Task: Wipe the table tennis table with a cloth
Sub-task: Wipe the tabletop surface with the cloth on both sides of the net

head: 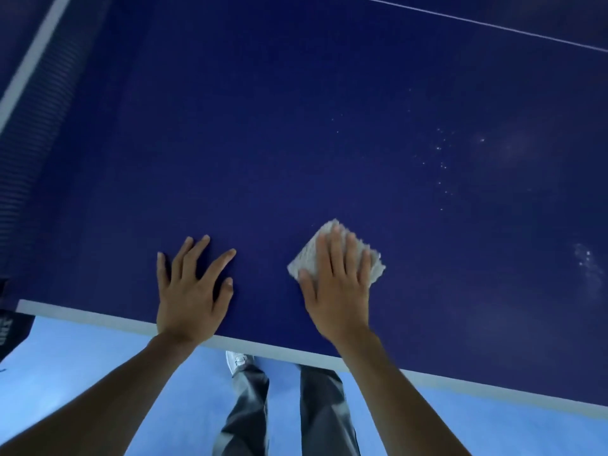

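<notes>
Left hand [190, 291]: one; flat on the blue top, palm down, fingers straight and spread apart, gripping nothing.
Right hand [337, 291]: one; palm down, fingers straight and close together, pressing the cloth onto the top.
Cloth [304, 262]: one, pale and nubbly, folded to a small pad; under the right hand's fingers, corners showing past the fingertips and on both sides of them.
Table tennis table [279, 143]: one, dark blue; under both hands, stretching far ahead of them.
Near edge [263, 349]: one white band just behind both wrists, slanting down to the right; crossed by both forearms.
Net [39, 120]: one, well to the left of the left hand, white tape along its top.
Thin white line [477, 24]: one, far ahead of the right hand, slanting.
Pale specks [441, 156]: many, scattered ahead and right of the right hand; one fainter smudged patch [587, 261] well right of the cloth.
Open room: bare blue surface between the two hands, ahead of both, and right of the cloth up to the specks.
Floor [82, 363]: light blue, behind the wrists, below the edge.
Trouser legs [324, 416]: two, grey, between the forearms; one pale shoe [237, 359] just under the edge.
</notes>
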